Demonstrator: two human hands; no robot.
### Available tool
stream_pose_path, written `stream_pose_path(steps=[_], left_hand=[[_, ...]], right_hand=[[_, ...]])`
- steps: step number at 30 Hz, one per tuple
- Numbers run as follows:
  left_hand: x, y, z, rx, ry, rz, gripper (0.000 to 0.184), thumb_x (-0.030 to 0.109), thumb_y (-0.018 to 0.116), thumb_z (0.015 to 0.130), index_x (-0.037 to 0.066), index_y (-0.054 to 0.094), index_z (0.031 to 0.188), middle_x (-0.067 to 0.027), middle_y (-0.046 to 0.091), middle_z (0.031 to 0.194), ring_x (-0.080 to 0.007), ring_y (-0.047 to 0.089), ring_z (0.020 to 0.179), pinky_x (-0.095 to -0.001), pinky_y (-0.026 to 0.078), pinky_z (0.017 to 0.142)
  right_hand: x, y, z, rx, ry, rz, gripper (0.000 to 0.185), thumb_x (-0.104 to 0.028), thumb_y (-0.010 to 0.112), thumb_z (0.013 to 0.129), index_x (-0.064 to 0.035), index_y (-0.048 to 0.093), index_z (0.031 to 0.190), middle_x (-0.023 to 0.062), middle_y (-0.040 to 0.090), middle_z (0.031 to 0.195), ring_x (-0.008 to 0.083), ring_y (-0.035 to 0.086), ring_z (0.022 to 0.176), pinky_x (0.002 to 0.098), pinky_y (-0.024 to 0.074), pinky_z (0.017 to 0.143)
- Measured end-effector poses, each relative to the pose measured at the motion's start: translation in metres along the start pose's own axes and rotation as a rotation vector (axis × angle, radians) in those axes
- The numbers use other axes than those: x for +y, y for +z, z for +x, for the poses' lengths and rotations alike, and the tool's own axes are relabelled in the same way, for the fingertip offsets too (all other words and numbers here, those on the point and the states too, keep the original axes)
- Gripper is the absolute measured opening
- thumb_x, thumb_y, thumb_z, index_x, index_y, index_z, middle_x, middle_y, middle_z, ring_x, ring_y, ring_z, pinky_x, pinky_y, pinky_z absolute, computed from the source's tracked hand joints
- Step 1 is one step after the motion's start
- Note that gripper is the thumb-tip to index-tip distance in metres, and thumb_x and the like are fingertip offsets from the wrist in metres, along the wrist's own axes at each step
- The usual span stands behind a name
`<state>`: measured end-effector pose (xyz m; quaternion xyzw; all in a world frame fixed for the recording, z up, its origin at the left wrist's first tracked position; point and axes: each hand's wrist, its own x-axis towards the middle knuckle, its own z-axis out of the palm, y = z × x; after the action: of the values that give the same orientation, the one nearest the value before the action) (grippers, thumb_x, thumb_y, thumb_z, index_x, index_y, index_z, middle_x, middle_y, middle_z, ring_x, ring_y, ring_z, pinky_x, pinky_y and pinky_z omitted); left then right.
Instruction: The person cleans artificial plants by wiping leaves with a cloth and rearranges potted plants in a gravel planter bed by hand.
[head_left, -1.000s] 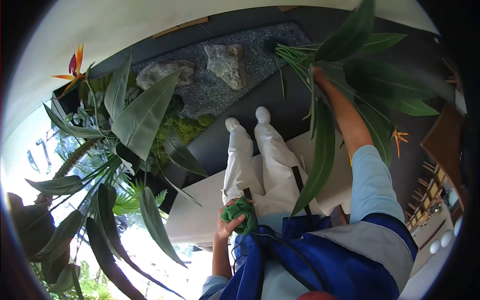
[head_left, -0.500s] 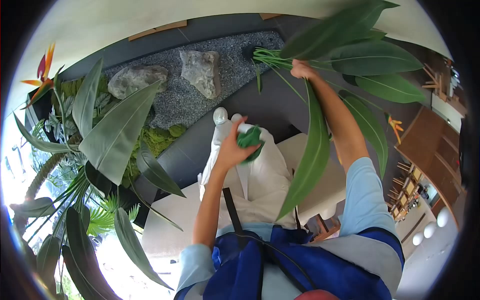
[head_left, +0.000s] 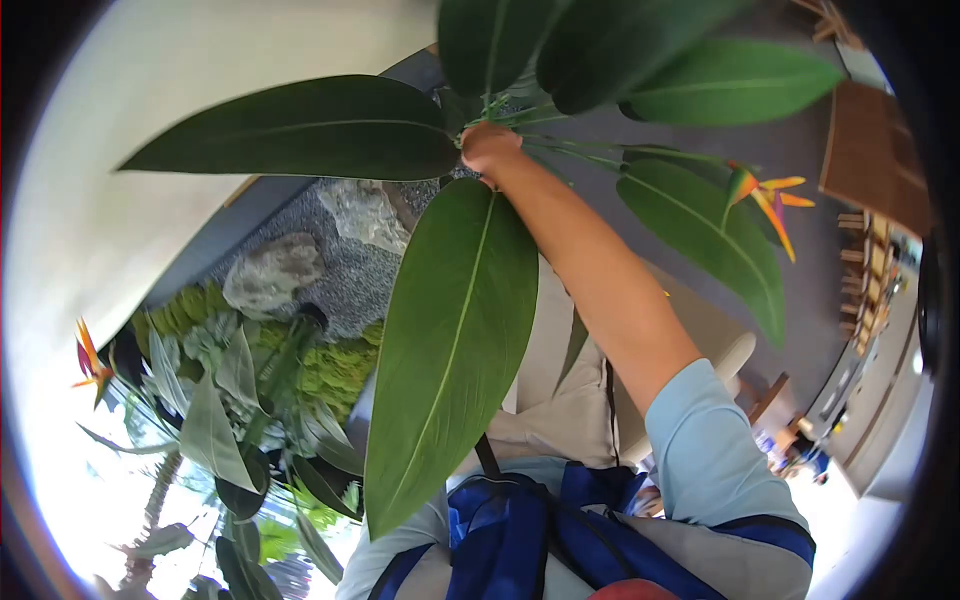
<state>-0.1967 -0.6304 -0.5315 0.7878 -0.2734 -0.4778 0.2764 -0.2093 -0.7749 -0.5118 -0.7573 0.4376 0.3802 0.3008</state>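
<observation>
My right hand (head_left: 490, 148) is raised at the top middle, fingers closed round the stems of a bird-of-paradise plant (head_left: 455, 350). Its broad green leaves fan out on every side of the hand, and one hangs down across my lap. An orange flower (head_left: 768, 195) stands out to the right on its stem. My left hand does not show; the hanging leaf covers the area in front of my body. The green cloth seen earlier is out of sight too.
To the left are grey rocks (head_left: 275, 272) on dark gravel (head_left: 362, 280), with green moss (head_left: 340, 375) beside them. Other potted foliage (head_left: 215, 435) and another orange flower (head_left: 92, 365) stand at far left. A beige bench (head_left: 690, 330) is under me. Wooden furniture (head_left: 875, 155) stands at right.
My right hand has carried the plant left, and its leaves now cover my lap. My left hand, which held a green cloth, has gone out of sight. The view has turned.
</observation>
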Motion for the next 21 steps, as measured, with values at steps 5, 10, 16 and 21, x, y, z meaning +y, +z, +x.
stream_pose_path(steps=[5,10,16,21], left_hand=[[0.021,-0.013,0.032,0.054,0.003,0.169,0.07,0.031,0.079,0.077,0.013,0.046,0.136,-0.0208,0.071,0.106,-0.0443,0.068,0.097,-0.0486,0.053,0.085],[0.037,-0.016,0.059,0.113,0.03,0.344,0.071,0.031,0.079,0.077,0.014,0.045,0.136,-0.0211,0.07,0.107,-0.0444,0.068,0.097,-0.049,0.053,0.085],[0.055,-0.008,0.058,0.191,0.058,0.52,0.071,0.032,0.079,0.077,0.014,0.045,0.136,-0.0214,0.07,0.107,-0.0444,0.068,0.097,-0.0494,0.053,0.085],[0.031,0.017,0.051,0.227,0.048,0.669,0.071,0.032,0.078,0.077,0.014,0.045,0.136,-0.0216,0.07,0.108,-0.0445,0.068,0.097,-0.0498,0.053,0.085]], right_hand=[[-0.009,0.045,0.034,0.224,0.1,-0.113,0.034,-0.014,0.07,0.085,-0.0065,0.073,0.118,0.0126,0.074,0.112,0.029,0.072,0.097,0.0515,0.0532,0.084],[-0.025,-0.024,-0.039,-0.139,0.14,-0.141,0.032,-0.012,0.073,0.082,-0.0049,0.074,0.113,0.0138,0.073,0.104,0.0316,0.071,0.091,0.0481,0.0542,0.076],[-0.07,-0.004,-0.016,-0.495,0.465,-0.432,0.036,-0.013,0.07,0.083,-0.0033,0.068,0.118,0.0203,0.064,0.116,0.0418,0.061,0.106,0.0649,0.0533,0.084],[-0.062,-0.065,-0.206,0.239,-0.4,-0.23,0.04,-0.015,0.071,0.081,0.0016,0.067,0.117,0.0279,0.063,0.116,0.0448,0.06,0.107,0.0681,0.0508,0.087]])
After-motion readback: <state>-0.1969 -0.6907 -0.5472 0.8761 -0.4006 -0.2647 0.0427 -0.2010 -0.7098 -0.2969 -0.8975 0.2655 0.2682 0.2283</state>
